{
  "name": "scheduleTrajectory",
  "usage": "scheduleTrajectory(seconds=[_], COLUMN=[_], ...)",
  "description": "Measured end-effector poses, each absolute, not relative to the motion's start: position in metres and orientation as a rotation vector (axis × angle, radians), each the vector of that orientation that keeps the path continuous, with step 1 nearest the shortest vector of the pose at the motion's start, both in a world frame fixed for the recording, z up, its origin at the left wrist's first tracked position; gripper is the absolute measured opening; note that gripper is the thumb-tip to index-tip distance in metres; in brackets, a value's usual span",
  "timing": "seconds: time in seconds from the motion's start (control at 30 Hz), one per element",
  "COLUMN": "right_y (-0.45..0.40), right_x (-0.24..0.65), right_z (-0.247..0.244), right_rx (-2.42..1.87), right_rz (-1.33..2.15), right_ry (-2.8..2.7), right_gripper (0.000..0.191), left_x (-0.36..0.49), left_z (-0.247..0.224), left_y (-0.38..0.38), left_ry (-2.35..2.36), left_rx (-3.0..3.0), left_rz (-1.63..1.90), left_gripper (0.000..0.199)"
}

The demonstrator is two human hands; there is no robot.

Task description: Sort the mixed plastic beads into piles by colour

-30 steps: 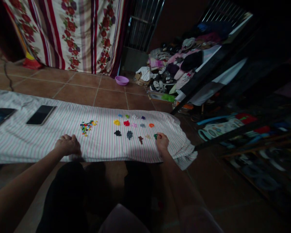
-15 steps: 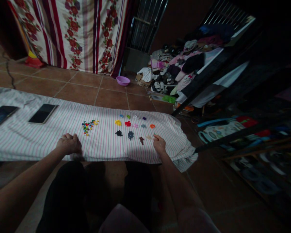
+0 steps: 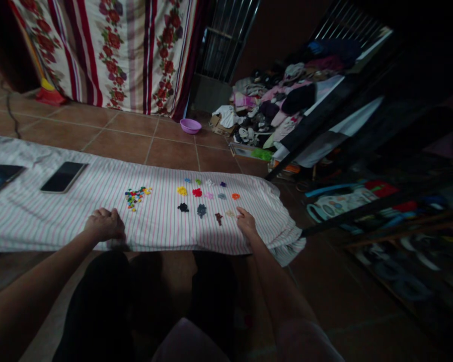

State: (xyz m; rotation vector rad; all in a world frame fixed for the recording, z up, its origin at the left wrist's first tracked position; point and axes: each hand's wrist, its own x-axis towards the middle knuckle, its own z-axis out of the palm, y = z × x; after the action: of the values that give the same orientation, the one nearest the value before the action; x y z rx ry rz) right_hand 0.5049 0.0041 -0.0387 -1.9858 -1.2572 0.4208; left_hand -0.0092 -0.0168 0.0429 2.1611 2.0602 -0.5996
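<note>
The right hand [image 3: 246,222] is seen just beside the tan bits [image 3: 230,213]. Striped cloth [image 3: 166,226] is touched by the left hand [image 3: 104,224]. Whether either grip is wide or narrow cannot be told.

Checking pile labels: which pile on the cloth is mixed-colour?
The multicoloured pile, leftmost on the striped cloth, beyond and right of the left hand. It mixes red, yellow, blue and green; the others, like the red pile, each look single-coloured.
</note>
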Motion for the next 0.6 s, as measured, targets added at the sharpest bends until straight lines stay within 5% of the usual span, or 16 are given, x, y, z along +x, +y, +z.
scheduleTrajectory(seconds=[0.6], right_y=[-0.01], right_x=[0.511], right_z=[-0.004], right_rx=[-1.556], right_rz=[0.39], right_ry=[-0.582], right_gripper=[0.034], left_x=[-0.016], left_z=[0.033], left_y=[-0.016], left_ry=[2.065], left_rx=[2.205], left_rz=[-0.492], left_gripper=[0.087])
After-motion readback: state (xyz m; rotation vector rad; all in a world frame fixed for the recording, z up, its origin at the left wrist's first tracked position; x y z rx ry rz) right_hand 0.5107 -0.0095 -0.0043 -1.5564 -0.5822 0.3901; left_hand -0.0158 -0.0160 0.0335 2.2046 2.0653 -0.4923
